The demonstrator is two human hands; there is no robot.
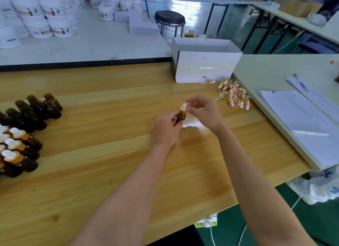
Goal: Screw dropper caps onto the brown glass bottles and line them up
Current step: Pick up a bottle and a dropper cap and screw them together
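My left hand [166, 129] grips a brown glass bottle [181, 118] upright above the middle of the wooden table [102, 154]. A dropper cap [183, 108] with a gold collar and white bulb sits on its neck. My right hand [202, 110] pinches that cap between thumb and fingers. A pile of loose dropper caps [233, 94] lies to the right by the white box. At the far left stand several uncapped brown bottles [34, 109], and in front of them several capped bottles [18, 150] stand in rows.
An open white cardboard box [203, 62] stands at the table's back right. A pale raised table [275, 75] to the right carries paper sheets [304, 121] and a pen [300, 82]. White tubs [45, 16] crowd the rear table; a black stool [169, 20] stands behind.
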